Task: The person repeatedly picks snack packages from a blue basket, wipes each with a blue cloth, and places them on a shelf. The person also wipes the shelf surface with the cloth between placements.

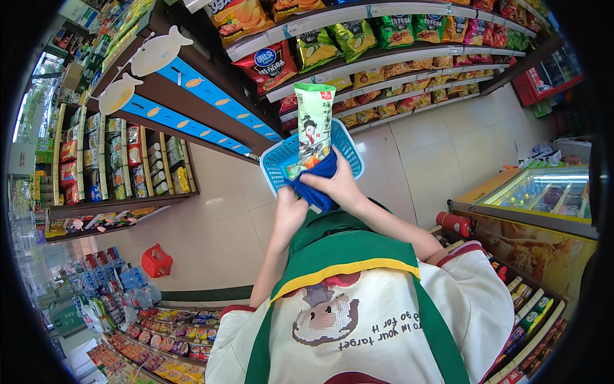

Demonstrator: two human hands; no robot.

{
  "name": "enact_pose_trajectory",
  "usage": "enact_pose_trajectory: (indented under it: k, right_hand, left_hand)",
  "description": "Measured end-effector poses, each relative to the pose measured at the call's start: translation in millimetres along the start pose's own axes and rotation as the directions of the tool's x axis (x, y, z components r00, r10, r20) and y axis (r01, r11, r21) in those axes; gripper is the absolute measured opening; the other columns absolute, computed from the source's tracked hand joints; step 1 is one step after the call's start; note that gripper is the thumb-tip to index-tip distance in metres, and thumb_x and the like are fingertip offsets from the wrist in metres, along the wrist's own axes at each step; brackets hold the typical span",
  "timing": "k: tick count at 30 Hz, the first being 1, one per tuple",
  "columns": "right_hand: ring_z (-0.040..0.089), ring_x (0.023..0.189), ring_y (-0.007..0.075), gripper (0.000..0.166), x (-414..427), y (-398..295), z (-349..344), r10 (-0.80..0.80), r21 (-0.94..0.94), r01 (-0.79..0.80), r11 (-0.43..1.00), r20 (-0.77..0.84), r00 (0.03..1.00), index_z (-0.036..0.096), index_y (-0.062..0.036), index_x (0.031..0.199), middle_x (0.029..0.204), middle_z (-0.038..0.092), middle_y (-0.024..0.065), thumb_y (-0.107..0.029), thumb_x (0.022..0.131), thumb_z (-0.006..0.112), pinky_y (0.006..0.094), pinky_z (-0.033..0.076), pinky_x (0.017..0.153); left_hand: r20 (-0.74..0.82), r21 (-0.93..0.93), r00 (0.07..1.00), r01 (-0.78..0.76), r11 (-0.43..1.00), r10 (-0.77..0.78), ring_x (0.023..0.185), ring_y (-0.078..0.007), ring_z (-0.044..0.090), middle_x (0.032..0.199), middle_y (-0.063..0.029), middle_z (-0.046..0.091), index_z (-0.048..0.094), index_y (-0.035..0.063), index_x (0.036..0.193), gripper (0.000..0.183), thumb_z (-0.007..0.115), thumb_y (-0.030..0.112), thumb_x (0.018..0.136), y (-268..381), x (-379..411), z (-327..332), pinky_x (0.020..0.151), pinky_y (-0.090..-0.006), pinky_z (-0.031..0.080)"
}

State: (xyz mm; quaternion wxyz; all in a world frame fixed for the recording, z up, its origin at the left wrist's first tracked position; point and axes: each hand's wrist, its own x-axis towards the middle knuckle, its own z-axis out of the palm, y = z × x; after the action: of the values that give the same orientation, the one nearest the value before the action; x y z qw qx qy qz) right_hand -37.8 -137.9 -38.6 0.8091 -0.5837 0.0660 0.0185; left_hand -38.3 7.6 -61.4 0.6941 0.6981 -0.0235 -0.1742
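Observation:
Before my green apron, both hands are on a bunched dark blue cloth [320, 185]. My right hand [338, 182] grips the cloth and the lower end of a long green snack packet [314, 125] with a drawn figure on its front, which points away from me. My left hand [290, 209] pinches the near left side of the cloth. Beneath the packet and cloth is a light blue plastic basket [352, 144] with a white rim. A further green packet part shows at the packet's lower left; whether it is separate I cannot tell.
Shelves of crisp bags [357, 38] stand ahead. At the left are a snack rack [124, 204] and a red plastic stool [157, 260]. A glass-topped freezer [539, 192] and a red fire extinguisher [454, 224] are at the right. Packaged goods [168, 341] lie low at the near left.

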Motion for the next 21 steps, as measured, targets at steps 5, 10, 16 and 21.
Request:
enact_pose_trajectory:
  k: [5,10,16,21]
  right_hand:
    - [0.061,0.081,0.0093,0.037,6.3,-8.7,-7.4,0.056,0.157,-0.038,0.987,-0.111,0.992,0.060,0.0018,0.103,0.092,0.065,0.0062,-0.030,0.087,0.068,0.0248,0.050,0.072]
    - [0.060,0.068,0.0083,0.041,14.8,-10.6,-20.4,0.216,0.251,-0.167,0.953,-0.180,0.960,0.062,-0.0001,0.092,0.081,0.064,0.0040,-0.041,0.089,0.062,0.0234,0.049,0.062]
    - [0.060,0.094,0.0132,0.053,8.3,-11.7,-20.2,0.034,0.110,-0.034,0.993,0.001,0.999,0.049,-0.0005,0.117,0.103,0.061,0.0073,-0.022,0.077,0.077,0.0285,0.049,0.084]
    - [0.056,0.103,0.0142,0.070,3.4,-7.3,-12.6,-0.128,-0.205,0.128,0.970,0.014,0.992,0.039,-0.0019,0.127,0.113,0.057,0.0083,-0.011,0.071,0.080,0.0311,0.046,0.093]
  left_hand:
    - [0.114,-0.009,0.988,0.105,0.994,-0.104,0.080,-0.0160,0.066,0.096,-0.0101,0.067,0.061,-0.0069,0.104,0.019,0.052,-0.008,0.087,19.0,-1.1,8.0,0.069,-0.0280,0.056]
    - [0.171,-0.112,0.978,0.136,0.984,-0.116,0.078,-0.0199,0.068,0.095,-0.0137,0.067,0.060,-0.0077,0.101,0.014,0.053,-0.005,0.089,32.4,2.2,17.5,0.071,-0.0304,0.059]
    - [0.108,-0.047,0.985,0.142,0.989,-0.136,0.086,-0.0181,0.066,0.096,-0.0119,0.068,0.062,-0.0059,0.104,0.020,0.057,-0.005,0.085,37.0,8.6,17.0,0.072,-0.0301,0.056]
    - [0.031,0.060,0.995,-0.096,0.994,0.094,0.093,-0.0161,0.064,0.100,-0.0123,0.069,0.063,-0.0047,0.106,0.026,0.061,-0.004,0.080,21.9,12.4,14.0,0.081,-0.0313,0.049]
